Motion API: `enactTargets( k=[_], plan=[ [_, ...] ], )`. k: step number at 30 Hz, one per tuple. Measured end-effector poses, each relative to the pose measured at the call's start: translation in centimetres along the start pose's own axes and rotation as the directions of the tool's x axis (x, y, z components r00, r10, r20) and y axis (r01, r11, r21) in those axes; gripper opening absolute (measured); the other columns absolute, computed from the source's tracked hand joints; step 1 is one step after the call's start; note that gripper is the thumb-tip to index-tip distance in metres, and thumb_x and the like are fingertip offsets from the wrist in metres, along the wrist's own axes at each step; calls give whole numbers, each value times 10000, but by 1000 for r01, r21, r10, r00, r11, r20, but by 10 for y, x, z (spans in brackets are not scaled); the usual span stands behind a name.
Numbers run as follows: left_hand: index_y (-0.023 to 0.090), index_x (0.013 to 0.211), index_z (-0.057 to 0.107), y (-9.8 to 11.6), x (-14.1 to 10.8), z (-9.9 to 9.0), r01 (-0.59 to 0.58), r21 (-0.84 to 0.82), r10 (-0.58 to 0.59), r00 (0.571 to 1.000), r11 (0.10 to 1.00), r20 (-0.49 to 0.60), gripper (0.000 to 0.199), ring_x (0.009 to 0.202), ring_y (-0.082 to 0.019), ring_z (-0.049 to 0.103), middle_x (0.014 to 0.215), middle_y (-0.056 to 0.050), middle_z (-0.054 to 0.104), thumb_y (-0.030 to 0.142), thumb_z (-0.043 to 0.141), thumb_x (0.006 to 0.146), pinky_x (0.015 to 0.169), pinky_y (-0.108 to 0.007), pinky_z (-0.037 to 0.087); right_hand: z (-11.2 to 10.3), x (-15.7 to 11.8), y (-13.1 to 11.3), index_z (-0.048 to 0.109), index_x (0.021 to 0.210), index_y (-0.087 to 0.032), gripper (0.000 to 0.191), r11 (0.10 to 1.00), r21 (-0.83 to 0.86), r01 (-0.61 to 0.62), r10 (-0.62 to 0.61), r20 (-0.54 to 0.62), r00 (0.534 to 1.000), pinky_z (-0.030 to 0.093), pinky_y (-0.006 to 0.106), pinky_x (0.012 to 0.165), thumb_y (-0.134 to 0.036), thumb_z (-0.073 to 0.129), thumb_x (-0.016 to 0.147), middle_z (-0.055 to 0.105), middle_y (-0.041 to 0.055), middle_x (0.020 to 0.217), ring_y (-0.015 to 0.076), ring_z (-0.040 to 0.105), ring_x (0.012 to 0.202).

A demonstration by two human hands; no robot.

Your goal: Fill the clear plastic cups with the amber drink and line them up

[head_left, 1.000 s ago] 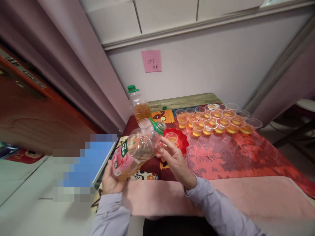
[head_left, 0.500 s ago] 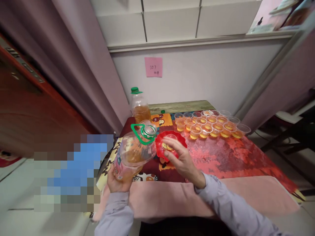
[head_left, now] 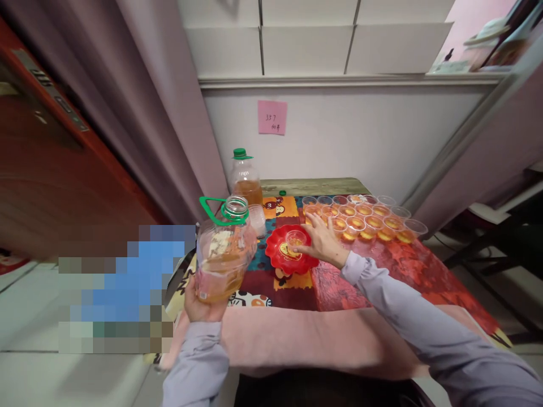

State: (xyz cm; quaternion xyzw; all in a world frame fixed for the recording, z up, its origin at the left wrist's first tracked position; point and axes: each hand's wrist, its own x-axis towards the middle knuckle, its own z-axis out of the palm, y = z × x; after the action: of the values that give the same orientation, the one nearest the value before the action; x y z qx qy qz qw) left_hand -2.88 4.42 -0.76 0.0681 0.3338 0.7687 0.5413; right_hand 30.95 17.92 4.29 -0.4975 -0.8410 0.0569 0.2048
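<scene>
My left hand point(head_left: 206, 302) is closed around the lower part of a large clear plastic bottle point(head_left: 224, 257) with a green handle ring, an uncapped mouth and amber liquid inside. The bottle stands nearly upright. My right hand point(head_left: 324, 240) is open, its fingers spread and its thumb close to a clear plastic cup point(head_left: 296, 238). That cup stands in a red scalloped dish point(head_left: 275, 260); whether the thumb touches it I cannot tell. Beyond the fingers, rows of clear cups point(head_left: 387, 233) holding amber liquid fill the table's right side.
Behind the held bottle stand a second, green-capped bottle point(head_left: 248, 189) and a stack of clear cups point(head_left: 258, 219). A loose green cap point(head_left: 282, 193) lies at the back. Pink cloth point(head_left: 297, 339) covers the front edge. A wall carries a pink note point(head_left: 272, 117).
The bottle has moved left and become more upright in my left hand. My right hand has shifted right, from over the dish to the cup's right side, with fingers more spread.
</scene>
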Motion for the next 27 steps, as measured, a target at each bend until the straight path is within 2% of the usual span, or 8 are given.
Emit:
enactTargets(
  k=[3,9,12,14,17,20,23,27],
  plan=[
    [290,1271,769,1,6,-7,-1,5,1,1000,1000,14,466,1503,-392,558,1434,-95,764,544,684,890,1146,-568,538,0,7,-10,754,1335,-149,767,1000,-28,-7,8,47,999,149,847,1267,-727,840,838,428,307,1721,534,353,1622],
    [256,1361,717,5,10,-11,56,-31,-53,996,998,77,538,1289,-382,724,1368,-133,790,448,688,859,1023,-571,623,-3,12,-17,789,1239,-143,642,997,-71,2,2,68,998,109,866,1263,-666,838,871,462,298,1703,519,365,1617],
    [254,1385,695,6,9,-11,44,-34,-40,992,998,121,561,1273,-367,737,1353,-134,796,441,698,856,1017,-535,633,-1,14,-17,799,1171,-135,614,998,-62,-4,9,90,996,90,868,1265,-650,869,844,471,297,1695,525,358,1618],
    [260,1379,692,5,8,-10,40,-16,-38,990,999,138,554,1284,-376,732,1357,-132,795,440,701,854,1027,-553,628,0,15,-17,798,1145,-138,599,999,-38,-1,5,94,996,80,868,1268,-629,896,818,473,292,1694,525,350,1621],
    [279,1351,710,5,7,-8,35,12,-36,994,999,103,504,1347,-386,695,1359,-109,797,453,686,879,1090,-592,587,2,16,-15,790,1129,-141,602,1000,16,-1,0,58,998,83,855,1277,-627,910,794,476,287,1693,517,345,1626],
    [291,1328,740,3,7,-8,33,8,-34,998,999,56,502,1419,-397,640,1370,-105,794,525,681,888,1167,-603,518,-3,17,-3,786,1118,-163,615,995,89,-45,47,-26,999,101,845,1278,-687,869,809,497,273,1678,503,381,1607],
    [305,1349,747,2,10,-11,52,-10,-50,995,999,91,533,1473,-388,594,1416,-105,776,581,680,899,1243,-603,425,-15,22,22,788,1094,-191,604,980,153,-130,150,-127,981,161,824,1273,-737,808,836,534,249,1646,484,464,1542],
    [336,1331,760,1,14,-19,61,-19,-59,994,998,92,522,1394,-353,666,1369,-84,802,607,692,890,1266,-593,388,-27,32,61,790,1114,-170,659,966,126,-225,250,-243,937,220,784,1265,-764,786,829,551,273,1610,489,478,1511]
  ],
)
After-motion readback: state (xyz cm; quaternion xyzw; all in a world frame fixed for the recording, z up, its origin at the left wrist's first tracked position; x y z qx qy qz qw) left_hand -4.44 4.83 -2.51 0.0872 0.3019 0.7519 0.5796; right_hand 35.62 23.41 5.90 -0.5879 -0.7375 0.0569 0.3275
